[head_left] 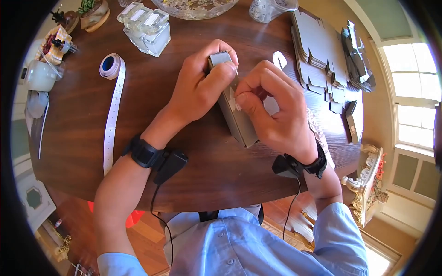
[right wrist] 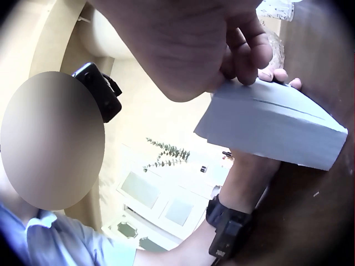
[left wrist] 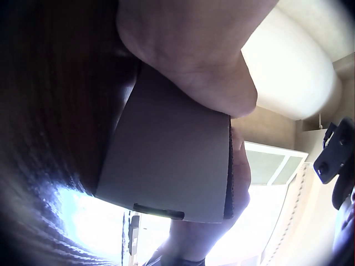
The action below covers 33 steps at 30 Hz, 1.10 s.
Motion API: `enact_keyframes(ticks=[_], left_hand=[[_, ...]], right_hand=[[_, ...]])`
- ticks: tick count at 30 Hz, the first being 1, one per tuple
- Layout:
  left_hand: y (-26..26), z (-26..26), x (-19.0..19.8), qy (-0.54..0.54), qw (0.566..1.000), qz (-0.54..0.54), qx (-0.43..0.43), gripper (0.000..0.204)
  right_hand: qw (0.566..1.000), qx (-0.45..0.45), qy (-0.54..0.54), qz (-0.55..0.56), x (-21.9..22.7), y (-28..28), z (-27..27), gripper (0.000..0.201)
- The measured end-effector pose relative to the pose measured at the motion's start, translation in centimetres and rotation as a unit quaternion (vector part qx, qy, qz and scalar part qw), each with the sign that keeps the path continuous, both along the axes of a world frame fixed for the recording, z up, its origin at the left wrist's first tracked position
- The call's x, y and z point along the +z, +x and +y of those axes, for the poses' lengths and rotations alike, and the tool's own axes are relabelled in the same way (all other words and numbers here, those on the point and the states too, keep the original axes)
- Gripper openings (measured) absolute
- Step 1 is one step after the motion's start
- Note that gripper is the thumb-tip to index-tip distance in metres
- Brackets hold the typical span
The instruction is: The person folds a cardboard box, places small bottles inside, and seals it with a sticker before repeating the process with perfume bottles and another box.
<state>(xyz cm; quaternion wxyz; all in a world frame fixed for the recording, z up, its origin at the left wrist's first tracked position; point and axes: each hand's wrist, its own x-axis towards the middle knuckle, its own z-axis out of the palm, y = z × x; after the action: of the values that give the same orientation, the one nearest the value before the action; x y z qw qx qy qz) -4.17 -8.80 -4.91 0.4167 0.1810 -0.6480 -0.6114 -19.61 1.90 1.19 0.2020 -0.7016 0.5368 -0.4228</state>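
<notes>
A narrow grey cardboard box (head_left: pixel 238 120) lies slantwise between the two hands on the dark wooden table. My left hand (head_left: pixel 200 83) grips its far end, with the thumb over the top and the fingers round the side. Thumb and forefinger of my right hand (head_left: pixel 276 108) pinch a small whitish sticker (head_left: pixel 237 106) against the box's upper face. In the left wrist view a broad plain panel of the box (left wrist: pixel 166 149) shows, with a slot near its lower edge. The right wrist view has the right fingers curled right above the box (right wrist: pixel 272 124).
A label roll (head_left: pixel 110 66) trails a long white strip down the table's left. Stacked flat grey cartons (head_left: pixel 320 46) lie at the right, with a finished small box (head_left: pixel 352 122) near the edge. Glass jars (head_left: pixel 146 30) and a glass bowl (head_left: pixel 195 8) stand at the back.
</notes>
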Motion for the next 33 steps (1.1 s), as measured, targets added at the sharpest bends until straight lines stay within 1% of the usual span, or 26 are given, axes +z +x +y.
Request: enact_keyframes(ticks=[2,4,6,7,9,10,11,12,13,14,15,16,17,18,19,21,22,23,25,26,27,29,30,32,33], left_hand=[[0.5,0.1,0.8,0.007,0.997,-0.07,-0.022,0.022],[0.3,0.0,0.4,-0.001,0.998,-0.057,-0.02,0.021],[0.2,0.0,0.2,-0.009,0.999,-0.045,-0.019,0.021],[0.3,0.0,0.3,0.005,0.999,-0.048,-0.02,0.021],[0.3,0.2,0.2,0.019,0.998,-0.048,-0.029,0.021],[0.4,0.1,0.0,0.007,0.999,-0.04,-0.019,0.021],[0.0,0.0,-0.2,-0.006,0.999,-0.028,-0.018,0.022],[-0.2,-0.3,-0.5,-0.011,0.999,-0.033,-0.029,0.025],[-0.5,-0.1,-0.3,-0.003,1.0,-0.013,-0.027,0.027],[-0.5,-0.1,-0.4,-0.001,1.0,-0.016,-0.023,0.029],[-0.4,-0.3,-0.7,-0.007,1.0,-0.018,-0.023,0.028],[-0.4,-0.2,-0.5,-0.011,1.0,-0.023,-0.018,0.029],[-0.4,-0.2,-0.6,0.008,1.0,0.008,-0.02,0.021],[-0.4,-0.3,-0.7,0.009,1.0,0.006,-0.021,0.022],[-0.4,-0.3,-0.8,0.01,1.0,0.003,-0.017,0.022],[-0.5,-0.3,-0.8,0.008,1.0,0.006,-0.023,0.022],[-0.5,-0.3,-0.7,0.009,1.0,0.007,-0.02,0.023],[-0.4,-0.3,-0.7,0.006,1.0,0.008,-0.023,0.023],[-0.5,-0.3,-0.7,0.009,1.0,0.01,-0.024,0.023],[-0.5,-0.3,-0.7,0.008,1.0,0.012,-0.028,0.023],[-0.5,-0.3,-0.7,0.007,1.0,0.01,-0.029,0.023],[-0.4,-0.4,-0.8,0.006,0.999,0.007,-0.032,0.024],[-0.4,-0.4,-0.9,0.009,0.999,0.012,-0.031,0.023],[-0.5,-0.5,-1.0,0.013,0.999,0.016,-0.033,0.022],[-0.5,-0.4,-1.0,0.014,0.999,0.019,-0.03,0.022]], right_hand=[[1.0,0.003,0.008,0.009,0.5,-0.1,0.1,0.007],[1.0,0.004,0.016,0.019,0.9,-0.2,0.6,0.006],[0.996,0.026,0.08,-0.01,1.4,-0.7,1.9,0.004],[0.996,0.024,0.081,-0.009,1.7,-0.9,2.9,0.004],[0.977,-0.004,0.202,-0.062,2.2,-1.6,5.8,0.002],[0.973,-0.007,0.219,-0.077,2.3,-2.2,7.2,0.003],[0.973,-0.028,0.215,-0.073,2.2,-2.5,8.3,0.003],[0.947,-0.063,0.269,-0.161,2.3,-3.0,9.9,0.005],[0.911,-0.101,0.314,-0.248,2.5,-3.7,11.9,0.006],[0.889,-0.141,0.342,-0.27,2.2,-4.8,13.2,0.008],[0.888,-0.173,0.331,-0.267,2.1,-5.8,14.3,0.008],[0.879,-0.193,0.325,-0.289,2.1,-6.6,15.2,0.007],[0.871,-0.205,0.32,-0.312,2.0,-7.3,15.8,0.006],[0.87,-0.226,0.302,-0.317,1.8,-8.0,16.1,0.006],[0.87,-0.235,0.295,-0.319,1.4,-8.9,16.3,0.006],[0.877,-0.281,0.31,-0.235,0.5,-10.6,16.2,0.006],[0.872,-0.301,0.306,-0.233,0.2,-10.9,15.9,0.006],[0.873,-0.304,0.302,-0.233,-0.2,-11.6,15.9,0.006],[0.875,-0.311,0.317,-0.191,-0.9,-12.9,15.7,0.004],[0.876,-0.323,0.308,-0.183,-1.0,-13.2,15.6,0.004],[0.875,-0.326,0.306,-0.183,-1.0,-13.5,15.6,0.004],[0.868,-0.347,0.326,-0.14,-0.6,-13.7,15.4,0.004],[0.868,-0.349,0.324,-0.141,-0.2,-13.7,15.5,0.004],[0.885,-0.335,0.313,-0.083,1.1,-13.5,15.6,0.006],[0.884,-0.337,0.313,-0.085,1.0,-13.8,15.9,0.006]])
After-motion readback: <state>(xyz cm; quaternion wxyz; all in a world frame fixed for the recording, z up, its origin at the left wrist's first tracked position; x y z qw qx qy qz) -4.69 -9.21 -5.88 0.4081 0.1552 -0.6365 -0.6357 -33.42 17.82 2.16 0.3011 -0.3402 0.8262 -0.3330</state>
